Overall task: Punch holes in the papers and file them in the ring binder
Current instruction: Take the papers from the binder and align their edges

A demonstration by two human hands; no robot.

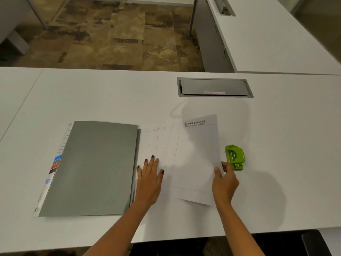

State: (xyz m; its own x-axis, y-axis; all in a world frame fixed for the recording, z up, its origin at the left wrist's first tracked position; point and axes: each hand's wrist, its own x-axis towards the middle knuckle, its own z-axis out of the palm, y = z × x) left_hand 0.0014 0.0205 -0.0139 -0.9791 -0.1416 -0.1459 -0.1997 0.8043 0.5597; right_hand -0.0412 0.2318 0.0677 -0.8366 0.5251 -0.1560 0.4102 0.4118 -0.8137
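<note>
The ring binder (92,167) lies closed, so its rings and anything filed inside are out of sight. The print on its spine label (48,181) is too small to read. The fanned papers (158,143) overlap, each hiding most of the one beneath, and the left hand (150,179) lies flat over their near part. On the top sheet (197,156) the fine line under the letterhead is illegible. The right hand (224,180) covers that sheet's right edge and the near end of the green hole punch (235,156); whether its fingers reach under the sheet I can't tell. The red sticker (216,92) on the cable hatch (214,87) is unreadable. Both forearms run off the bottom edge, as does a dark chair (313,242).
</note>
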